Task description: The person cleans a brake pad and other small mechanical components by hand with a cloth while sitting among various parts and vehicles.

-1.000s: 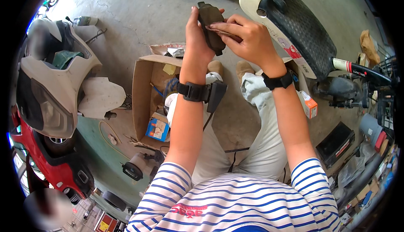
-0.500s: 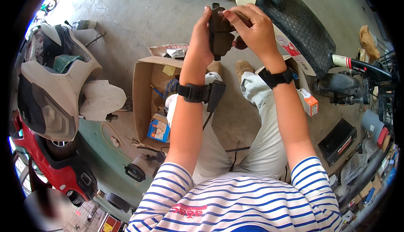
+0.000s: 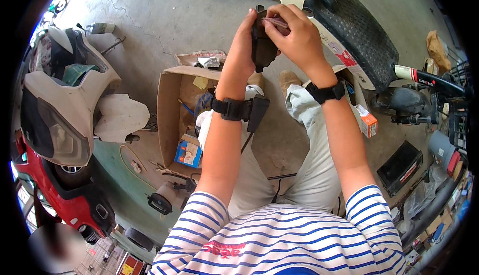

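My left hand (image 3: 243, 43) is closed round the edge of a dark, elongated plastic part (image 3: 263, 45), which has a small tab at each end. The part is held upright, far out in front of me above the floor. My right hand (image 3: 301, 35) pinches a thin pinkish-brown strip (image 3: 278, 22), whose tip lies against the upper face of the dark part. What the strip is made of cannot be made out. My right fingers partly cover the part's right side.
An open cardboard box (image 3: 169, 120) with a blue packet (image 3: 188, 153) stands left of my legs. Scooter body panels (image 3: 60, 110) lie further left, beside a red toy car (image 3: 60, 190). A black footboard (image 3: 359, 35) is at upper right, a black box (image 3: 400, 167) at lower right.
My right hand has shifted slightly, and the thin strip now touches the dark part near its top. The dark part has moved a little to the right and turned slightly.
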The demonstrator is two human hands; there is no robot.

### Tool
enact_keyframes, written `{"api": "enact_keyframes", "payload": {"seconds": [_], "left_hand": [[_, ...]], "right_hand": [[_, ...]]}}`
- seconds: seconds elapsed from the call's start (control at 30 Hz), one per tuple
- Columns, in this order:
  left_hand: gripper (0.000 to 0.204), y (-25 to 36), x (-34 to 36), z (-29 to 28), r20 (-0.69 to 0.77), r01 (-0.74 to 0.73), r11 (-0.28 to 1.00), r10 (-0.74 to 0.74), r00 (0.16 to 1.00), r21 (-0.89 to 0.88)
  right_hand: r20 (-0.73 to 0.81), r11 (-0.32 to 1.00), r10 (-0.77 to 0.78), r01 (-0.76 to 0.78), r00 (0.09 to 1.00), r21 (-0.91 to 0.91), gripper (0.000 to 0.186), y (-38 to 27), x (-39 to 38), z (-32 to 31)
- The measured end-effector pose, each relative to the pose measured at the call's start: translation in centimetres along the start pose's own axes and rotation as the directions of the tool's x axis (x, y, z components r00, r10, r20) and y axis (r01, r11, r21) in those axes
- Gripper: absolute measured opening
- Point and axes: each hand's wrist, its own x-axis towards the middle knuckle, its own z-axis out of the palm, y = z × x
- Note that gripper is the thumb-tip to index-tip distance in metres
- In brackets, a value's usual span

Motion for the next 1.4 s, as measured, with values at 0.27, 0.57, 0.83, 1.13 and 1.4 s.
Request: {"api": "enact_keyframes", "payload": {"seconds": [0.27, 0.57, 0.83, 1.13, 1.4], "left_hand": [[0.045, -0.5, 0.0, 2.1, 0.018, -0.124, 0.989, 0.126, 0.992, -0.086], [0.039, -1.3, 2.0, 1.4, -0.058, -0.112, 0.987, 0.106, 0.993, -0.118], [0.039, -1.7, 2.9, 1.1, -0.091, -0.186, 0.959, 0.17, 0.981, -0.214], [0.04, -1.3, 2.4, 2.2, -0.1, -0.19, 0.98, 0.184, 0.978, -0.062], [0.046, -1.7, 2.6, 1.5, -0.115, -0.161, 0.978, 0.147, 0.982, -0.131]], "right_hand": [[-0.146, 0.998, -0.013, 0.004, 0.989, -0.061, 0.014, 0.4, 0.8, 0.1], [-0.14, 0.982, 0.02, -0.046, 0.99, -0.182, 0.016, 0.6, 0.9, 0.7], [-0.108, 0.996, 0.039, -0.047, 0.993, -0.07, 0.014, 1.0, 1.1, 2.0], [-0.199, 0.993, 0.107, -0.095, 0.974, 0.068, 0.013, 2.1, 1.1, 1.4], [-0.082, 0.99, 0.103, -0.11, 0.991, -0.089, 0.013, 0.5, 1.2, 1.2]]}}
